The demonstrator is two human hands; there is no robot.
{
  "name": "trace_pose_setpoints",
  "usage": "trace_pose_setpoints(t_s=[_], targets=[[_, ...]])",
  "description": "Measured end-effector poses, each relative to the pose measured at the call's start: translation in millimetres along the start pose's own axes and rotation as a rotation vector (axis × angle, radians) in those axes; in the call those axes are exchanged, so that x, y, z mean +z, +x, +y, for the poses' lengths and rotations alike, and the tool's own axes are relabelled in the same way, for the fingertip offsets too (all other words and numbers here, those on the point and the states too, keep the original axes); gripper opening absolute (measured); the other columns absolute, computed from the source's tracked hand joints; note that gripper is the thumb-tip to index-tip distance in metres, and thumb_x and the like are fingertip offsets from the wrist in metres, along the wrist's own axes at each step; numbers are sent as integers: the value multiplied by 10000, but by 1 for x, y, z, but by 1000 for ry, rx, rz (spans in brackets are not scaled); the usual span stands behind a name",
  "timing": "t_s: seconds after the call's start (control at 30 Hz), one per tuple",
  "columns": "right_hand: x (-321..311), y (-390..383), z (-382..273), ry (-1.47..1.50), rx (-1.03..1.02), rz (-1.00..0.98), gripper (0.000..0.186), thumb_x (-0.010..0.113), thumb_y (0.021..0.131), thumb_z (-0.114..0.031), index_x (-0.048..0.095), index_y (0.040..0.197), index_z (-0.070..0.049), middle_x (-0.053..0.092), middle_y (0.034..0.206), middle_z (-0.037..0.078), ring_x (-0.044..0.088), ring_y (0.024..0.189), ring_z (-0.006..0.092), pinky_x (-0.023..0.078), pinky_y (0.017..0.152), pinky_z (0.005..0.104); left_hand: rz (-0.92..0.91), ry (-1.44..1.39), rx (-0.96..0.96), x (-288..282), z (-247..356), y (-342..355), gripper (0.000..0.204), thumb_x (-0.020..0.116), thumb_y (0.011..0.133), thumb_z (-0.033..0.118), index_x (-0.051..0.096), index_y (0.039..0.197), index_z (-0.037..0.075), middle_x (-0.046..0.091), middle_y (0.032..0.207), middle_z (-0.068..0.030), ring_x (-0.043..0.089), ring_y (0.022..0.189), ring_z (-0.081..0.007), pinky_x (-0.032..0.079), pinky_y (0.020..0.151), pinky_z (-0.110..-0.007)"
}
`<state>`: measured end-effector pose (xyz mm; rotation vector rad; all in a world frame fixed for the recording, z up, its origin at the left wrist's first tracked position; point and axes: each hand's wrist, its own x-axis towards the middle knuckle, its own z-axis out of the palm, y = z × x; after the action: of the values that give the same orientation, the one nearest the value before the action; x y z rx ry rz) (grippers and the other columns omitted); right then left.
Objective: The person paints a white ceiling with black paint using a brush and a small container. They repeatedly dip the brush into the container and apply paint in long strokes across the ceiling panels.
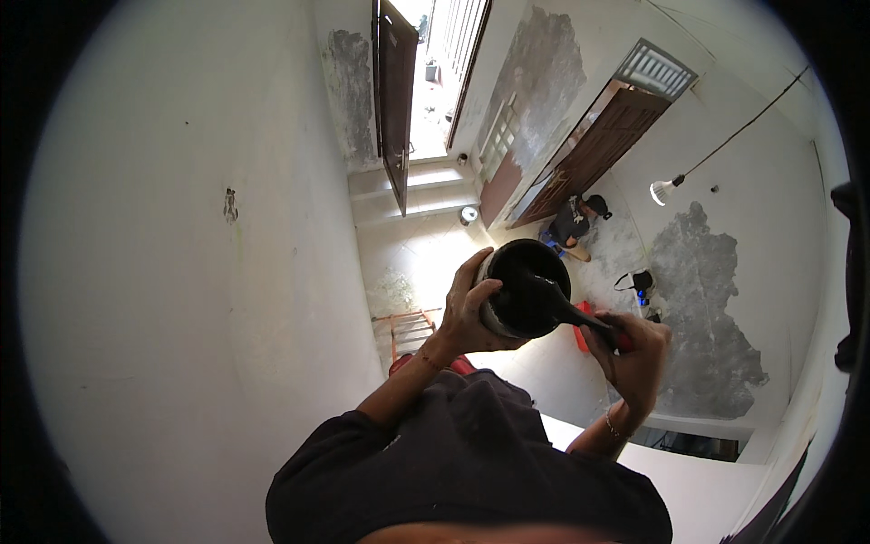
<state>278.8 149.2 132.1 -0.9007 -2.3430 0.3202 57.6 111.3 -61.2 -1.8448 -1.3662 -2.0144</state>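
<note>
My left hand (pixel 467 308) is wrapped round the side of a round pot (pixel 490 319), with the thumb up near its rim. The pot is pale outside, and its inside is coated with dark grey or black material. My right hand (pixel 634 349) grips the handle of a paintbrush (pixel 564 306), where some red shows. The brush is smeared black and reaches over the rim into the pot. Its bristle end blends into the dark inside, so I cannot make out its edge. Both hands are held out in front of my dark shirt, high above the floor.
An orange-red metal frame (pixel 408 328) stands below on the left. Another person (pixel 573 227) sits low near the brown door (pixel 598 150). A bulb (pixel 663 190) hangs on a cord at right. Grey patches (pixel 702 299) mark the white walls. A red container (pixel 581 337) is below.
</note>
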Motion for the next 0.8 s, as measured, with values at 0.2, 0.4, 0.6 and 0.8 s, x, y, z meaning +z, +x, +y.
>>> trace_pose_setpoints(t_s=[0.2, 0.4, 0.6, 0.8], targets=[[30, 13, 3, 116, 60, 15, 234, 897, 836, -209, 763, 886, -24, 743, 707, 92, 716, 594, 161, 535, 595, 281, -35, 12, -21, -12, 6, -3, 1124, 1047, 558, 420, 383, 1445, 233, 462, 1484, -364, 593, 1273, -537, 567, 998, -577], [53, 22, 4, 275, 166, 114, 226, 876, 863, -192, 748, 886, -8, 732, 734, 105, 700, 651, 147, 532, 617, 296, -48, 8, -17, -18, 7, -5, 1154, 1054, 546, 422, 377, 1464, 251, 462, 1485, -380, 592, 1287, -540, 565, 1014, -578], [64, 25, 3, 169, 95, 135, 225, 843, 910, -188, 724, 865, -2, 702, 723, 118, 669, 605, 197, 486, 572, 341, -46, -5, -32, -15, 8, -4, 1145, 1049, 550, 431, 380, 1462, 256, 457, 1500, -368, 584, 1306, -534, 551, 1043, -571], [77, 26, 7, 151, 64, 136, 217, 833, 921, -188, 738, 879, 2, 717, 750, 149, 684, 594, 242, 496, 573, 353, -97, -4, -51, -15, 8, -1, 1136, 1052, 541, 431, 389, 1446, 250, 459, 1508, -357, 582, 1304, -532, 555, 1029, -571]])
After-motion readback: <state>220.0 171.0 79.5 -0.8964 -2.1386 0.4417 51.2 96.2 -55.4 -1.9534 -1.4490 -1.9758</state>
